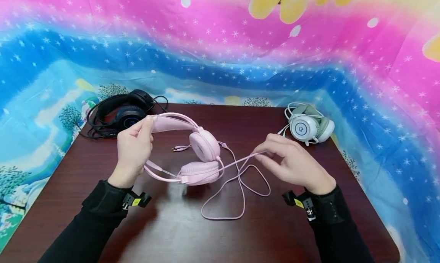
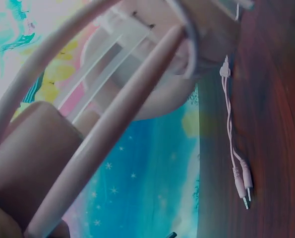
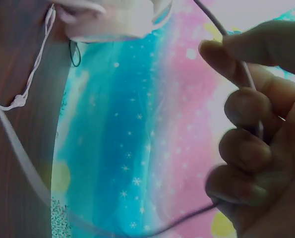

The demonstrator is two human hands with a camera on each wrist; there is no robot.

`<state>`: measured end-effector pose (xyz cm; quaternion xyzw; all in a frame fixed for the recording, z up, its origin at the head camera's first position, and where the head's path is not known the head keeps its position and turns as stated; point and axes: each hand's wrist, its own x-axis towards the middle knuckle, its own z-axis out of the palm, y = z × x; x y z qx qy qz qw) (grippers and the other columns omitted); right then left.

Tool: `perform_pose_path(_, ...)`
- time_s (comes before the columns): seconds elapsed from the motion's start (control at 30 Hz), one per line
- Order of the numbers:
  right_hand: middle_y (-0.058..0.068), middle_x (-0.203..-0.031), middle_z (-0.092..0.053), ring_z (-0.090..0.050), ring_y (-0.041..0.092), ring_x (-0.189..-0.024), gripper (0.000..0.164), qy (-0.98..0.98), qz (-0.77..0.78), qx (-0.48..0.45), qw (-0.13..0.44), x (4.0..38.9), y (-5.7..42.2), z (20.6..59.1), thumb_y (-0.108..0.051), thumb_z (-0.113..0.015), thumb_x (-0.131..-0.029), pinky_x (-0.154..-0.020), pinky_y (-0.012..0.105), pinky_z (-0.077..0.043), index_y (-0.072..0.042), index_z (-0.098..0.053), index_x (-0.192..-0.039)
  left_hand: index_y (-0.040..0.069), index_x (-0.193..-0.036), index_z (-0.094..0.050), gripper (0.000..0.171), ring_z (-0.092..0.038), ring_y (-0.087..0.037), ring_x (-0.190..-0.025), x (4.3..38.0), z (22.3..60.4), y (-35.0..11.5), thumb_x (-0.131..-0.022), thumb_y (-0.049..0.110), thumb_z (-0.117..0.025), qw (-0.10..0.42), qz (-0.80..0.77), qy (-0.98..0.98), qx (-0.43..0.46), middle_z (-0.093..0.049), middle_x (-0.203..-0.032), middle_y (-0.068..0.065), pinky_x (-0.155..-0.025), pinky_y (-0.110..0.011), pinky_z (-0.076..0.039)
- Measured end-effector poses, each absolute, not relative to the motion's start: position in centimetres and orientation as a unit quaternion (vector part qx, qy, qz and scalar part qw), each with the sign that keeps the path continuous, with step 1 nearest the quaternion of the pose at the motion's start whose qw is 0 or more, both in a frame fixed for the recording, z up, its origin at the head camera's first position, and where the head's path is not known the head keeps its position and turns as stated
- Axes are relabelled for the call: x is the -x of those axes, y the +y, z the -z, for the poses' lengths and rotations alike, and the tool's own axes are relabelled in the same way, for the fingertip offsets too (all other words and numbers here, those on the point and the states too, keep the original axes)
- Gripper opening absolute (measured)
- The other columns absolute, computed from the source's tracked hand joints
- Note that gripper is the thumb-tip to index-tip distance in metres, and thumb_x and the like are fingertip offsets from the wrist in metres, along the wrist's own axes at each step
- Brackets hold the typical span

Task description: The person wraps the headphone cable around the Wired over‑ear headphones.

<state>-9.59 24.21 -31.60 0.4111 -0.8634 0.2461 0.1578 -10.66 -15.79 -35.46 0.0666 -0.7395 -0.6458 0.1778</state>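
Note:
Pink headphones (image 1: 205, 145) are held tilted above the table, with the ear cups toward the right. My left hand (image 1: 135, 150) grips their headband (image 1: 175, 122) at its left end. To the right, my right hand (image 1: 292, 159) pinches the pink cable (image 1: 240, 160) between thumb and index finger. In the right wrist view the cable (image 3: 247, 74) runs past the curled fingers (image 3: 246, 151). A loop of this cable lies on the table below the hands. Its two plugs (image 2: 242, 183) rest on the wood, plain in the left wrist view.
Black headphones (image 1: 128, 112) with a coiled cable lie at the table's back left. White and green headphones (image 1: 306, 127) sit at the back right, close behind my right hand. The dark wooden table (image 1: 165, 232) meets a patterned cloth (image 1: 220, 49) at the back and sides.

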Motion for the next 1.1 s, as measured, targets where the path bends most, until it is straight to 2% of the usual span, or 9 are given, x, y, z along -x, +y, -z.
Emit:
perform_pose_path(0.13,-0.011,-0.092,-0.066,-0.051,0.005,-0.076,0.016,-0.845,-0.253,-0.415,0.223,10.3,23.4,32.0,-0.016,-0.083,-0.099,-0.072,0.019,-0.04,-0.021,-0.083,-0.114,0.01,-0.115,-0.08,0.045,-0.036,-0.006,-0.04,10.3,35.5,-15.3,-0.111,0.051,-0.063,0.1,0.673,-0.731,-0.052,-0.045,-0.057,0.008,-0.038,-0.021,-0.028)
perform_pose_path(0.23,-0.007,-0.088,-0.066,-0.051,0.008,-0.072,0.016,-0.836,-0.262,-0.399,0.272,11.0,22.4,32.6,-0.016,-0.085,-0.097,-0.068,0.02,-0.039,-0.019,-0.084,-0.113,0.013,-0.108,-0.077,0.04,-0.033,-0.005,-0.04,10.2,35.8,-14.6,-0.111,0.051,-0.063,0.033,0.709,-0.703,-0.046,-0.04,-0.056,0.009,-0.036,-0.02,-0.026)
perform_pose_path(0.4,-0.005,-0.084,-0.066,-0.05,0.008,-0.07,0.022,-0.831,-0.288,-0.371,0.297,12.2,21.0,33.7,-0.01,-0.088,-0.092,-0.064,0.02,-0.037,-0.017,-0.086,-0.112,0.011,-0.099,-0.068,0.042,-0.03,-0.005,-0.043,10.0,36.5,-13.6,-0.113,0.05,-0.06,-0.054,0.74,-0.67,-0.025,-0.034,-0.059,0.009,-0.039,-0.018,-0.025)
perform_pose_path(0.5,-0.004,-0.084,-0.067,-0.05,0.007,-0.072,0.021,-0.833,-0.301,-0.361,0.292,12.7,20.5,34.3,-0.009,-0.088,-0.092,-0.064,0.018,-0.037,-0.016,-0.086,-0.112,0.008,-0.104,-0.063,0.041,-0.029,-0.004,-0.045,9.9,36.9,-13.2,-0.114,0.048,-0.06,-0.093,0.754,-0.65,0.004,-0.032,-0.064,0.009,-0.041,-0.017,-0.024)
perform_pose_path(0.67,-0.004,-0.083,-0.066,-0.051,0.007,-0.072,0.019,-0.836,-0.317,-0.354,0.276,13.3,19.9,35.3,-0.01,-0.088,-0.093,-0.066,0.017,-0.04,-0.015,-0.086,-0.111,0.01,-0.118,-0.063,0.025,-0.028,-0.002,-0.045,9.6,37.6,-13.1,-0.114,0.035,-0.062,-0.151,0.775,-0.611,0.048,-0.028,-0.063,0.01,-0.044,-0.019,-0.019)
perform_pose_path(0.77,-0.005,-0.084,-0.066,-0.051,0.006,-0.073,0.019,-0.846,-0.318,-0.345,0.254,13.4,19.7,35.8,-0.013,-0.086,-0.096,-0.067,0.018,-0.04,-0.018,-0.086,-0.114,0.013,-0.107,-0.06,0.022,-0.029,-0.002,-0.045,9.6,37.9,-13.1,-0.116,0.032,-0.059,-0.172,0.786,-0.591,0.057,-0.026,-0.063,0.009,-0.046,-0.02,-0.017)
perform_pose_path(0.9,-0.007,-0.084,-0.065,-0.051,0.005,-0.073,0.02,-0.862,-0.321,-0.326,0.219,13.5,19.4,36.6,-0.017,-0.082,-0.1,-0.066,0.02,-0.041,-0.02,-0.085,-0.12,0.015,-0.089,-0.046,0.038,-0.031,-0.002,-0.047,9.8,38.1,-12.9,-0.117,0.038,-0.054,-0.186,0.802,-0.565,0.049,-0.025,-0.067,0.007,-0.047,-0.019,-0.018)
perform_pose_path(1.0,-0.007,-0.086,-0.068,-0.053,0.007,-0.075,0.021,-0.868,-0.335,-0.311,0.194,13.7,19.3,37.5,-0.017,-0.078,-0.104,-0.067,0.024,-0.044,-0.021,-0.085,-0.123,0.016,-0.09,-0.046,0.038,-0.03,-0.002,-0.048,10.1,38.1,-12.9,-0.117,0.041,-0.053,-0.193,0.819,-0.54,0.031,-0.026,-0.069,0.008,-0.047,-0.016,-0.02)
perform_pose_path(1.1,-0.004,-0.098,-0.078,-0.065,0.011,-0.085,0.023,-0.873,-0.349,-0.3,0.161,14.0,19.1,38.5,-0.016,-0.074,-0.106,-0.076,0.03,-0.053,-0.021,-0.083,-0.126,0.017,-0.093,-0.047,0.035,-0.028,-0.002,-0.049,10.3,38.2,-12.9,-0.118,0.041,-0.051,-0.205,0.836,-0.508,0.015,-0.024,-0.069,0.008,-0.046,-0.014,-0.02)
